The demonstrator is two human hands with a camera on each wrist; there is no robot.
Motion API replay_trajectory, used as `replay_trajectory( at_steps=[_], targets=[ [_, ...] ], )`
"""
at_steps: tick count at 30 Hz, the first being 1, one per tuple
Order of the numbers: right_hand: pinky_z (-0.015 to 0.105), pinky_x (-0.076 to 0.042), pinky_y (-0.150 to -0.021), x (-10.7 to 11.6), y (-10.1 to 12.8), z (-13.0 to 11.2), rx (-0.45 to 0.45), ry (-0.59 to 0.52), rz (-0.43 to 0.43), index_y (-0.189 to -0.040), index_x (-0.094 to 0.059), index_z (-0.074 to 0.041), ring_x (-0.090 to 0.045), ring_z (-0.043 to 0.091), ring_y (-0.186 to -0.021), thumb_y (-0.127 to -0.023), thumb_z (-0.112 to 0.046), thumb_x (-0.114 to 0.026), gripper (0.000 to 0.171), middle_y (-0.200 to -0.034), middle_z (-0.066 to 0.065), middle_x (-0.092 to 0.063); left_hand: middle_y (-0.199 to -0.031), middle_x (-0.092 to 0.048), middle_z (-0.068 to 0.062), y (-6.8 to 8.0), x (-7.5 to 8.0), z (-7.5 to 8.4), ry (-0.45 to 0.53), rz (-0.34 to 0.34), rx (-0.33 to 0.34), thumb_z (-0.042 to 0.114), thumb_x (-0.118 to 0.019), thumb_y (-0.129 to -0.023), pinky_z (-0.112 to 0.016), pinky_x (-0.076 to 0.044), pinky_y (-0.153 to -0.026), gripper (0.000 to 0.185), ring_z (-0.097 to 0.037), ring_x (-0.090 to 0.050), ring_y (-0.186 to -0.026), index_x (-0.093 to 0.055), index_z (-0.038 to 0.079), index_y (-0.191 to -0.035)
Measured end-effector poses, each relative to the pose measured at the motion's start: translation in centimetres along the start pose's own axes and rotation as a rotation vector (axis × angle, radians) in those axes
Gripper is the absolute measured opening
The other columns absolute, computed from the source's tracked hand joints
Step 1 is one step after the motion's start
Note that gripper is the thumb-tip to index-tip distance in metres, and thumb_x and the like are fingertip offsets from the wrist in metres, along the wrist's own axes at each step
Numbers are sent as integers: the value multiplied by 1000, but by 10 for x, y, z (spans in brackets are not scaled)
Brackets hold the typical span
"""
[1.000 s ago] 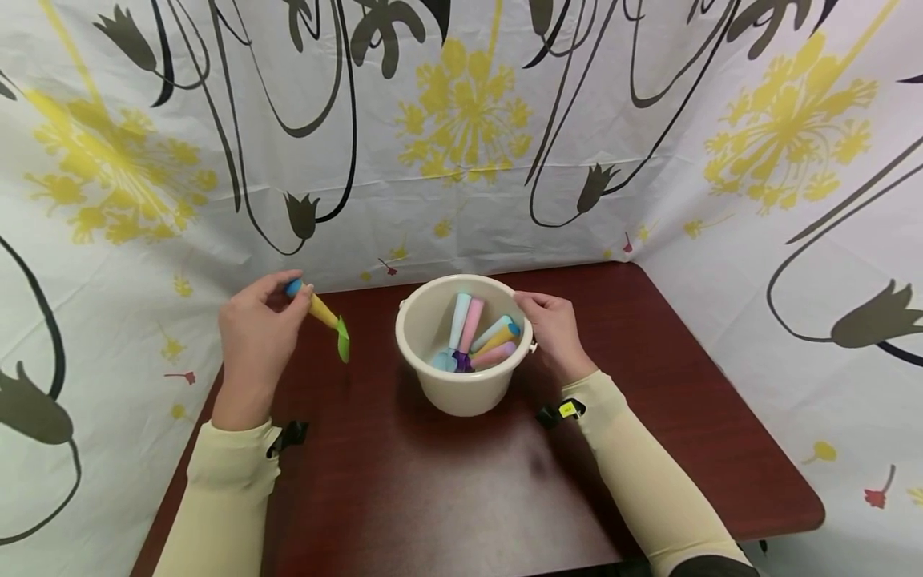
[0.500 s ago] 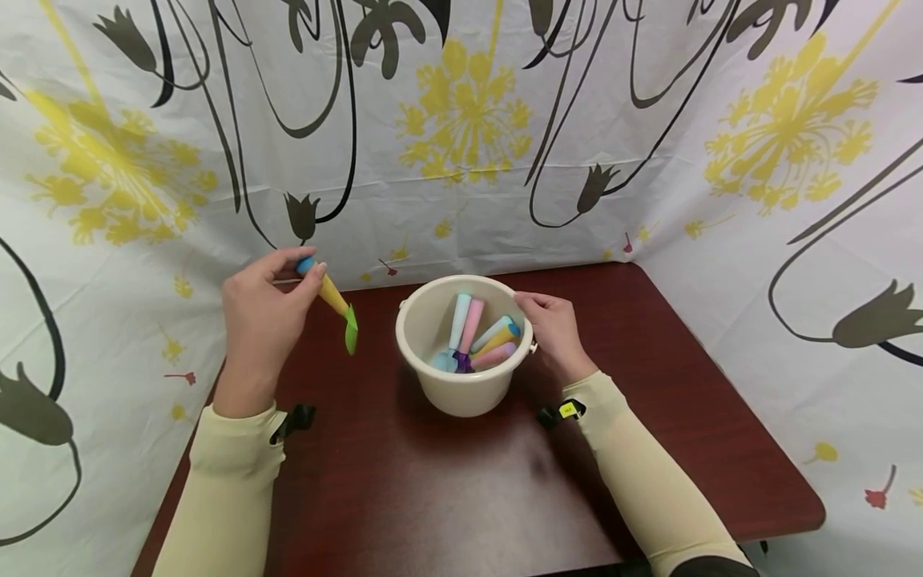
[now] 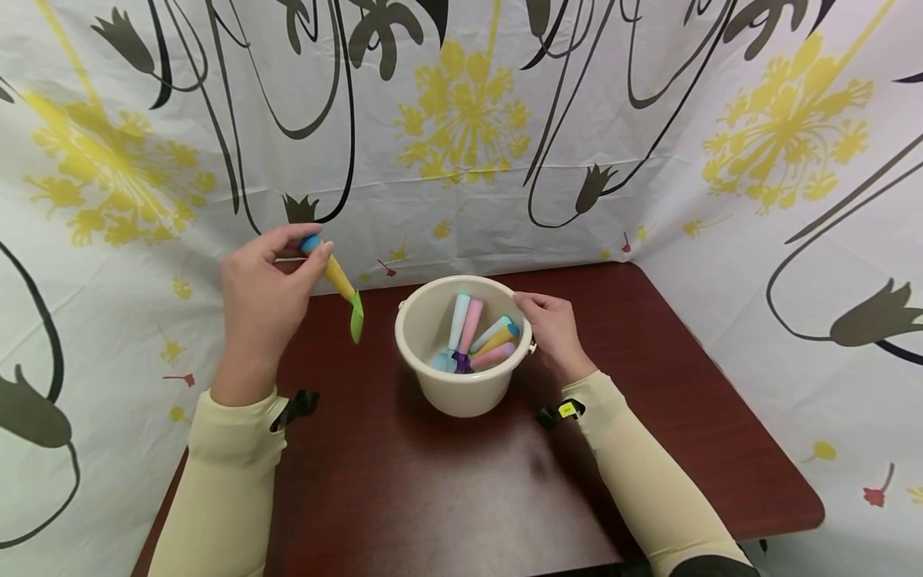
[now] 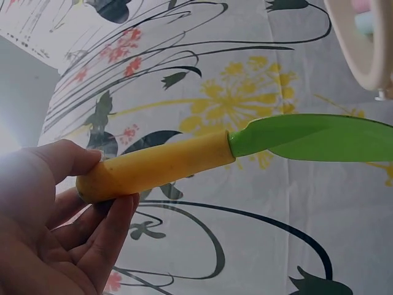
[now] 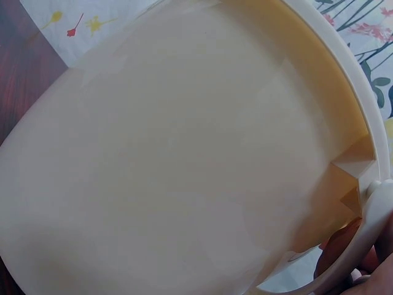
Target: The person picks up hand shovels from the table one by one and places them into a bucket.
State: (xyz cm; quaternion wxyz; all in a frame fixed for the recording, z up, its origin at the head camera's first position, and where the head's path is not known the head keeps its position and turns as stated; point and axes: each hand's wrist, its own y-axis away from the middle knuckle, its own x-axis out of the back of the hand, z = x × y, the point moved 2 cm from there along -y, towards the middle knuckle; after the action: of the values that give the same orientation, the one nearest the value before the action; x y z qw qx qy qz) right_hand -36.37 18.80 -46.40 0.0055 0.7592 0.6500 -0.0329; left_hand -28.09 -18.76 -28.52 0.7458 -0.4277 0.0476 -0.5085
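My left hand [image 3: 263,308] pinches the end of a small toy trowel [image 3: 339,276] between thumb and fingertips, up in the air left of the bucket. Its handle is yellow with a blue end, and its leaf-shaped green blade [image 4: 319,136] points downward in the head view. A cream plastic bucket [image 3: 461,393] stands on the table, its rim held at the right side by my right hand [image 3: 551,332]. Inside lie several toy tools, among them a light blue one [image 3: 458,320], a pink one with a purple head [image 3: 471,324] and a yellow handle [image 3: 496,344]. The right wrist view is mostly bucket wall [image 5: 172,147].
Both hands work over a dark red-brown table [image 3: 433,497]. White cloth [image 3: 461,216] printed with grey plants and yellow flowers hangs behind it and along both sides. A pivot knob [image 3: 533,348] sits on the bucket's right side.
The left hand has risen and shifted slightly to the right with the trowel, bringing the blade higher. My right hand and the bucket have stayed in place.
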Motion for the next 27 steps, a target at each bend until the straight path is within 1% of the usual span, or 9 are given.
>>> replay_trajectory(
  at_steps=[5, 10, 13, 16, 22, 27],
  targets=[
    [28, -65, -76, 1, -2, 2, -4, 2, 4, -126, -81, 3, -78, 15, -92, -104, -29, -80, 38, -115, 19, -80, -107, -81, -7, -5, -3, 8, 11, -20, -25, 20, -85, -100, -13, -58, -82, 24, 2, -72, -90, -85, 7, -121],
    [28, -65, -78, 1, -2, 2, -3, 16, 5, -126, -81, 2, -78, 15, -93, -104, -29, -80, 38, -118, 20, -80, -108, -81, -6, -9, -8, 15, 13, -35, -73, 19, -85, -100, -15, -59, -85, 25, 0, -72, -91, -84, 6, -121],
    [28, -65, -78, 1, -1, 2, -3, 15, 6, -126, -81, 2, -78, 15, -94, -104, -28, -80, 38, -117, 20, -80, -109, -82, -4, -11, -12, 19, 9, -47, -103, 18, -86, -99, -15, -59, -86, 26, 0, -73, -92, -84, 6, -122],
    [29, -65, -78, 0, 0, 1, 1, 4, 6, -125, -81, 3, -78, 15, -94, -104, -26, -79, 36, -116, 19, -80, -110, -82, -4, -14, -17, 24, 25, -56, -135, 17, -87, -98, -17, -60, -87, 26, -2, -74, -93, -85, 5, -121],
    [29, -65, -77, 0, 2, -1, 9, -6, 7, -125, -80, 5, -78, 15, -92, -105, -24, -78, 35, -112, 17, -80, -110, -82, -2, -20, -25, 34, 63, -66, -192, 16, -87, -98, -20, -61, -88, 24, -12, -77, -95, -85, 7, -120],
    [29, -65, -77, 0, 1, -1, 12, -8, 8, -125, -80, 5, -78, 15, -93, -105, -23, -78, 34, -113, 18, -80, -113, -82, -5, -21, -34, 40, 88, -109, -230, 14, -86, -98, -22, -61, -90, 25, -18, -79, -97, -84, 6, -122]
  ],
)
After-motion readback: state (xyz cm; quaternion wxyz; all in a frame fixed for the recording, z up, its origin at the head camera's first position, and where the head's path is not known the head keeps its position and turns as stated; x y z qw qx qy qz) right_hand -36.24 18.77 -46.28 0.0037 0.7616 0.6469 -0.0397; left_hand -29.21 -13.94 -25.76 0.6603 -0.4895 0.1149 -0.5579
